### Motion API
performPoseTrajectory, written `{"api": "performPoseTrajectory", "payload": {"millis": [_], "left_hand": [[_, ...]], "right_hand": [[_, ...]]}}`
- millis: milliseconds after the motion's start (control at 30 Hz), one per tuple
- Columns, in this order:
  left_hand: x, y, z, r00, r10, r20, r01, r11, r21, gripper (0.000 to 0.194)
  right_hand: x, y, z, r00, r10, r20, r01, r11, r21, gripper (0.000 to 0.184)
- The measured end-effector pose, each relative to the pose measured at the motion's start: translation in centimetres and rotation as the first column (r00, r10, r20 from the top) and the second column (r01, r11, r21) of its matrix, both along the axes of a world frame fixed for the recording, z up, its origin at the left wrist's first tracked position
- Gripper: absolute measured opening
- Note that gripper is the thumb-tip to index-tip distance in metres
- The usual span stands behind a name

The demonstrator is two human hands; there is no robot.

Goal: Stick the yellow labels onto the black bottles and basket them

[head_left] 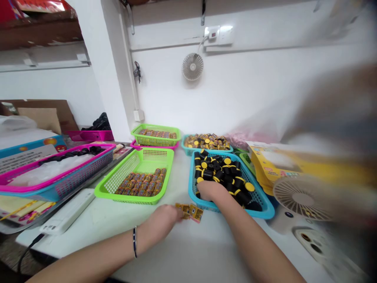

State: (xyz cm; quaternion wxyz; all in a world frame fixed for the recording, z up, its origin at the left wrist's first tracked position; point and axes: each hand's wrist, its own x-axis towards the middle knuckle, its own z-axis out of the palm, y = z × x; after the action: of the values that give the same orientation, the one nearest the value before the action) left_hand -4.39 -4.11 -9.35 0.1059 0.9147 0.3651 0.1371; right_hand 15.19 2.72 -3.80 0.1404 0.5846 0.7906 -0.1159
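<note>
Reaching into a blue plastic basket [260,196], the right hand [210,190] rests on black cylinders with yellow caps [224,171]. Its fingers are hidden among them, so whether it grips one cannot be told. The left hand [163,222] pinches two small yellow printed packets [190,213] on the white desk [203,251], just in front of the basket. Left of the basket sits a green basket [153,153] of wrapped rolls [141,182]; behind it, a second blue basket [188,146] of yellow-wrapped pieces [207,141]; to its right, a white desk fan [303,198] — blurred at the edge of view.
</note>
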Motion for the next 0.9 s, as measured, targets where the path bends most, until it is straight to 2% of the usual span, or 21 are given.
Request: {"api": "performPoseTrajectory", "payload": {"millis": [100,167,200,267,300,367,433,500,567,633,767,833,900], "left_hand": [[-0.4,0.5,3.7,0.983,0.097,0.156,-0.103,0.994,0.028,0.022],[-0.5,1.0,6.7,0.934,0.143,0.326,-0.172,0.983,0.061,0.026],[-0.5,1.3,8.0,0.885,0.143,0.443,-0.194,0.978,0.073,0.027],[-0.2,1.8,10.4,0.758,0.097,0.645,-0.189,0.979,0.074,0.019],[0.0,2.0,11.4,0.693,0.073,0.717,-0.170,0.983,0.065,0.013],[0.6,2.2,12.6,0.599,0.056,0.799,-0.136,0.990,0.033,0.008],[1.3,2.2,13.0,0.547,0.069,0.835,-0.137,0.991,0.007,0.015],[1.8,2.3,12.9,0.533,0.077,0.842,-0.149,0.989,0.004,0.031],[2.0,2.5,12.4,0.565,0.082,0.821,-0.163,0.987,0.014,0.053],[2.0,2.9,11.8,0.629,0.087,0.772,-0.151,0.989,0.011,0.066],[1.8,3.6,10.9,0.751,0.076,0.656,-0.096,0.995,-0.005,0.074],[1.7,3.7,10.6,0.783,0.062,0.619,-0.088,0.996,0.011,0.074],[1.7,3.8,10.5,0.794,0.043,0.607,-0.075,0.997,0.028,0.070]], "right_hand": [[0.9,-0.2,1.2,0.996,0.045,-0.070,-0.046,0.999,-0.001,0.042],[1.8,-0.4,2.5,0.982,0.102,-0.157,-0.096,0.994,0.046,0.055],[2.3,-0.5,3.2,0.969,0.135,-0.206,-0.123,0.990,0.070,0.055],[3.1,-0.8,4.5,0.934,0.187,-0.305,-0.151,0.979,0.138,0.051],[3.4,-1.0,5.0,0.898,0.205,-0.389,-0.136,0.971,0.198,0.052],[3.9,-1.6,5.9,0.782,0.223,-0.581,-0.020,0.942,0.334,0.055],[4.0,-2.3,6.5,0.622,0.234,-0.748,0.162,0.895,0.415,0.058],[3.9,-3.1,7.0,0.441,0.246,-0.863,0.315,0.858,0.405,0.060],[3.6,-3.9,7.5,0.252,0.266,-0.930,0.387,0.854,0.349,0.059],[3.2,-4.5,7.9,0.117,0.282,-0.952,0.391,0.868,0.305,0.054],[2.3,-5.1,8.0,-0.028,0.337,-0.941,0.353,0.884,0.306,0.040],[1.8,-5.1,8.0,-0.025,0.347,-0.938,0.344,0.884,0.318,0.039],[1.4,-5.2,7.9,0.017,0.336,-0.942,0.346,0.882,0.321,0.040]]}}
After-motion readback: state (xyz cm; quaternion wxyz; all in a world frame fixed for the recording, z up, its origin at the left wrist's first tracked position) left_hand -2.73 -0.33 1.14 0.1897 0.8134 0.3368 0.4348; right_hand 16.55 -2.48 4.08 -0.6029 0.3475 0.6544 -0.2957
